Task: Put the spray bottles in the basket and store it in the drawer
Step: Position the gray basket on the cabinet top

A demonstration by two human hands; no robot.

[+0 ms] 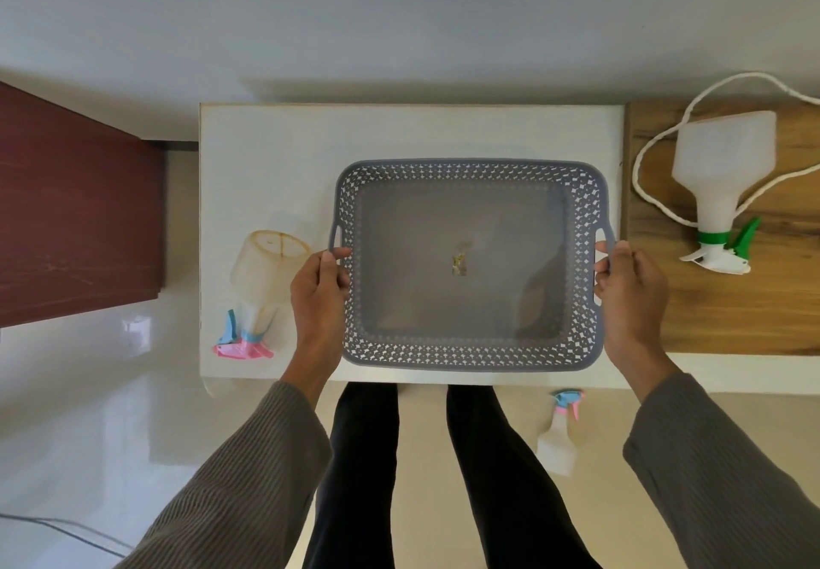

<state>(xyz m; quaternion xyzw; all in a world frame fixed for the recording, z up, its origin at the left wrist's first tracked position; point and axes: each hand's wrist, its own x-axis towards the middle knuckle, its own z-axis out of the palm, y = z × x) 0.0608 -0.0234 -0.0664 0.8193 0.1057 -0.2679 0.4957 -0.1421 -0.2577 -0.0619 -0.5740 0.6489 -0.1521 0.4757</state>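
Left hand (317, 289) holds the left handle of the grey basket (470, 353). Its fingers curl round the edge and the thumb lies on top. Right hand (630, 291) holds the right handle in the same way.

The basket is wide and flat, with little holes all round its walls. It is over the right part of the white desk (275, 147), close to the near edge. I cannot tell if it rests on the desk or is lifted a bit. A small yellowish scrap (459, 262) lies in the middle of its bottom.

A clear spray bottle (262, 284) lies on its side on the left part of the white desk, just beside the left hand. Its pink and blue top points to the near edge.

A white spray bottle (721, 169) with a green top lies on the wooden desk (732, 311) to the right, well apart from the basket. A white cord (643, 156) loops around it.

A third spray bottle (558, 440), with a pink and blue top, is down on the floor (88, 413), near the person's right leg (501, 457). I cannot tell if it stands or lies there.

A dark red cupboard (75, 213) is on the left. The person wears grey ribbed sleeves and black trousers. A thin wire (66, 533) lies on the floor at the near left.
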